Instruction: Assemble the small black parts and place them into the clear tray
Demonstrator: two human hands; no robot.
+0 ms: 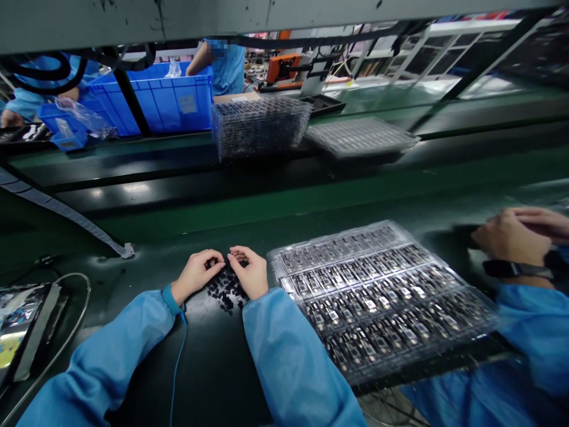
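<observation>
Over a pile of small black pieces (226, 292) on the dark green bench, my two hands face each other with fingertips close together. My left hand (198, 274), with a blue band and cord at its wrist, is closed in a pinch of thumb and fingers. Curled the same way, my right hand (249, 271) has its thumb near its index finger. Anything held between the fingertips is too small to make out. Right of my right hand lies a clear plastic tray (288, 279) filled with rows of small metallic electronic parts (368, 303).
At the right edge, a co-worker's hands (515, 237) are beside the tray. A stack of clear trays (262, 127) and a flatter tray (362, 136) lie across the bench, near a blue bin (173, 104). A cable (75, 320) and silvery packets (26, 326) lie left.
</observation>
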